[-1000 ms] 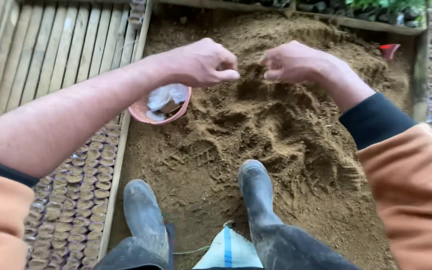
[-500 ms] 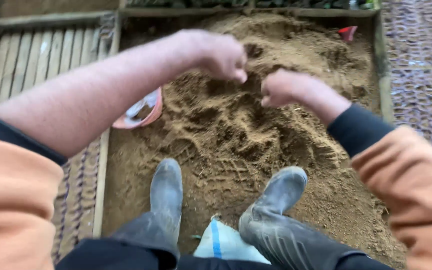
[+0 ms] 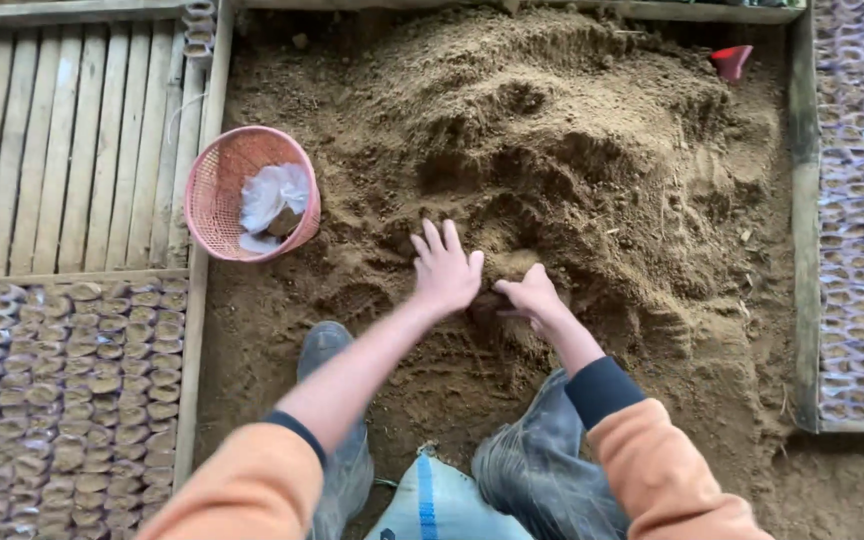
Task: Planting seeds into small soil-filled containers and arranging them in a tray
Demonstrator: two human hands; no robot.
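both our hands have come down from the air onto the soil heap (image 3: pixel 572 170) since a moment ago; before, they were raised over the pile with the fingers curled, and now they rest low at its near foot. our left hand (image 3: pixel 445 270) lies flat on the soil with the fingers spread, its grip open and holding nothing. our right hand (image 3: pixel 532 297) is just beside it, fingers bent around a small dark clump or pot (image 3: pixel 490 303) pressed into the soil; we cannot tell exactly what it is, but the grip looks closed on it. the view has also shifted, so the pink basket (image 3: pixel 222 190) with a white bag inside now shows whole at the left edge of the soil bed. we judge the work has passed from crumbling soil above to gathering it at ground level. our boots (image 3: pixel 327 350) stand near, under the arms.
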